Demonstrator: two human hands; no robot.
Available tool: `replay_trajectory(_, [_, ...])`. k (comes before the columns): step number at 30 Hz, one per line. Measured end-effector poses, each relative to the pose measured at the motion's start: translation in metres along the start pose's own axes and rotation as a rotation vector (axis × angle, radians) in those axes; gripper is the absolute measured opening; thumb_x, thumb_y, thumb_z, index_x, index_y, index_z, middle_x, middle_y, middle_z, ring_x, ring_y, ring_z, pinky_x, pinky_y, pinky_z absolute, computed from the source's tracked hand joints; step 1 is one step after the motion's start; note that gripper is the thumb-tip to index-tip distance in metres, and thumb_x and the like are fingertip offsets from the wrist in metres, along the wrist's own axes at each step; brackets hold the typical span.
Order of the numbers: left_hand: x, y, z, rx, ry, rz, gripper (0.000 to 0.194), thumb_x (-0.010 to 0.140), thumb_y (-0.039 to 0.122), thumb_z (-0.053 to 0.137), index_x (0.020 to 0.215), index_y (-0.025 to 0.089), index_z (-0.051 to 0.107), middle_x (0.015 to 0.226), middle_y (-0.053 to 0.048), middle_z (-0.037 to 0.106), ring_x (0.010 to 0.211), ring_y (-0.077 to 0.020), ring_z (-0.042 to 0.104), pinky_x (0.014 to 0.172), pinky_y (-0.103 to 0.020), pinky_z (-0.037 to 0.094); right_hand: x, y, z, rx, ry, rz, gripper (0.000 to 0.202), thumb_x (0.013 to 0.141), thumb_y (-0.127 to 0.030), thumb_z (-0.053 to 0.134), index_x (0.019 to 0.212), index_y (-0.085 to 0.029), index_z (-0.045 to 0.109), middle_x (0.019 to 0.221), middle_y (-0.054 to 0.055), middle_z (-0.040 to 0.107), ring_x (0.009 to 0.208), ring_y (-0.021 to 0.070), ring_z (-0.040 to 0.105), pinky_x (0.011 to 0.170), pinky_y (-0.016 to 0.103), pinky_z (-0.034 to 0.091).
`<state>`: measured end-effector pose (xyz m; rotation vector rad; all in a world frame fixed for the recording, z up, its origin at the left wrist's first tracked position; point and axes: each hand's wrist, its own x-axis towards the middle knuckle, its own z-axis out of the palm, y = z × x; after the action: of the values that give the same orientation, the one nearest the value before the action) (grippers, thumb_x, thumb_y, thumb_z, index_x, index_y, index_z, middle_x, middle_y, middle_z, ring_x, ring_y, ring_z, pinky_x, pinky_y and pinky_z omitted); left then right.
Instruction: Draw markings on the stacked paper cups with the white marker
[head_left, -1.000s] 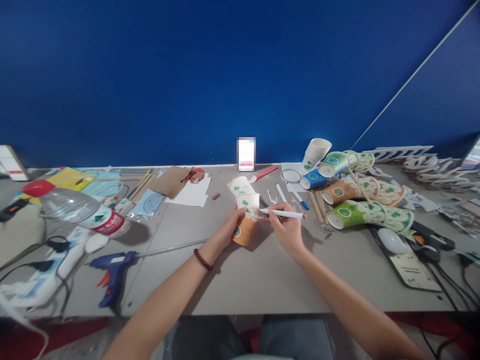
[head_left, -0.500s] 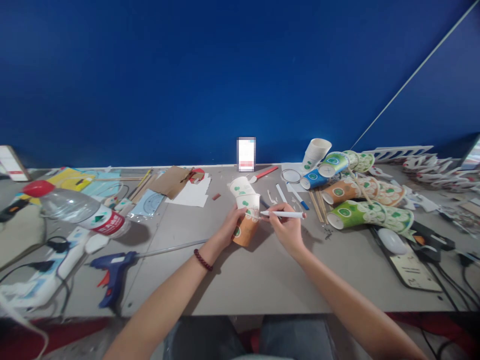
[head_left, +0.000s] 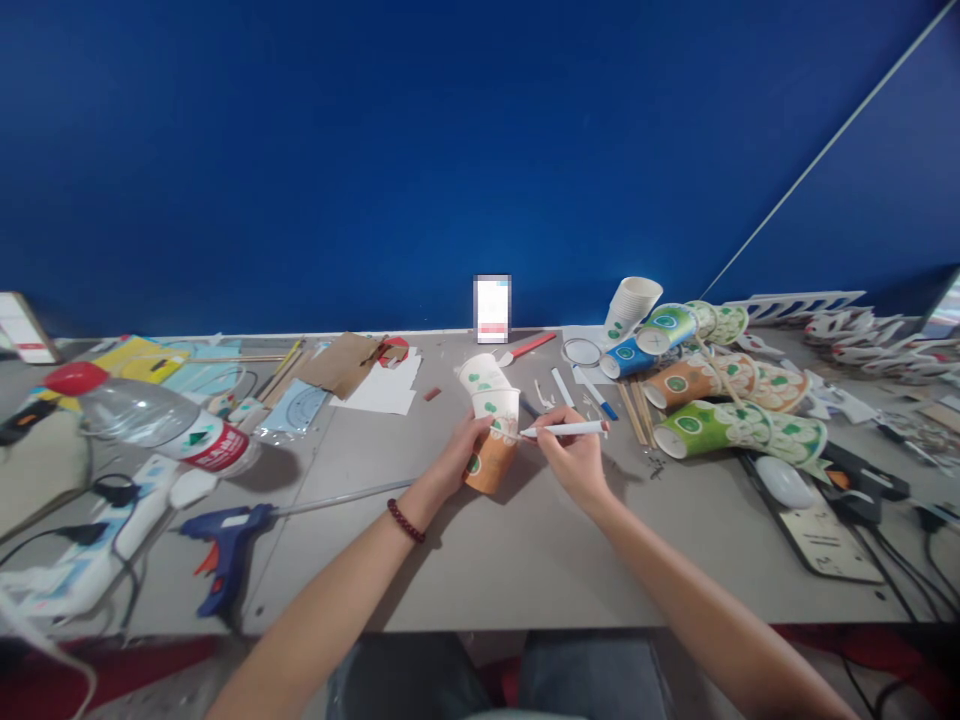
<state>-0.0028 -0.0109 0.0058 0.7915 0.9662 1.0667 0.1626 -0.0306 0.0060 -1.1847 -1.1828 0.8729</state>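
Observation:
My left hand (head_left: 463, 450) is wrapped round the left side of a chain of joined paper cups (head_left: 496, 408). The lowest cup is orange-brown with a green round logo; the upper ones are white with green leaf prints, and the chain bends left at the top. In my right hand (head_left: 576, 455) is a white marker pen (head_left: 574, 429), gripped near its tip. That tip points left at the cups' right side, close to the seam above the orange part; whether it touches cannot be made out.
Decorated cup chains (head_left: 720, 425) and a stack of white cups (head_left: 630, 308) stand at the right. Loose pens (head_left: 595, 392) and wooden sticks (head_left: 641, 412) lie nearer. At left are a blue glue gun (head_left: 229, 540), a plastic bottle (head_left: 161, 420) and a power strip (head_left: 101, 545). A phone (head_left: 492, 309) leans against the wall.
Almost nothing differs. The marker pen and my right hand have shifted very slightly; my left hand keeps its hold on the cups.

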Motion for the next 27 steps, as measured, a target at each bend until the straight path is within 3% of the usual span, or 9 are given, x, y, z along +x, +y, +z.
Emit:
replay_trajectory(9, [-0.001,0.0008,-0.0002,-0.006,-0.038,0.012,0.05,0.07,0.042,0.074,0.111,0.016,0.062,0.097,-0.009,0.074,0.085,-0.0251,0.069,0.075,-0.034,0.051,0.0021,-0.0013,-0.0024,-0.004,-0.031,0.01,0.005,0.07,-0.021,0.061,0.065,-0.021,0.059,0.06,-0.002,0.061,0.053,0.0126,0.054,0.05,0.023,0.041])
replay_trajectory(15, [0.0,0.0002,-0.0007,-0.001,0.004,-0.019,0.045,0.07,0.043,0.073,0.105,0.017,0.061,0.089,-0.006,0.073,0.08,-0.0231,0.068,0.073,-0.033,0.05,0.0018,-0.0043,-0.0022,-0.029,-0.033,-0.016,0.005,0.068,-0.02,0.058,0.064,-0.021,0.059,0.056,-0.004,0.056,0.052,0.0116,0.048,0.048,0.022,0.036])
replay_trajectory(27, [0.0012,-0.0031,-0.0036,-0.049,-0.027,-0.01,0.047,0.072,0.043,0.074,0.111,0.019,0.062,0.095,-0.006,0.074,0.083,-0.0233,0.069,0.076,-0.034,0.052,0.0011,-0.0049,-0.0024,0.001,-0.033,-0.001,0.005,0.069,-0.021,0.059,0.064,-0.021,0.058,0.056,-0.004,0.055,0.051,0.0112,0.046,0.047,0.022,0.034])
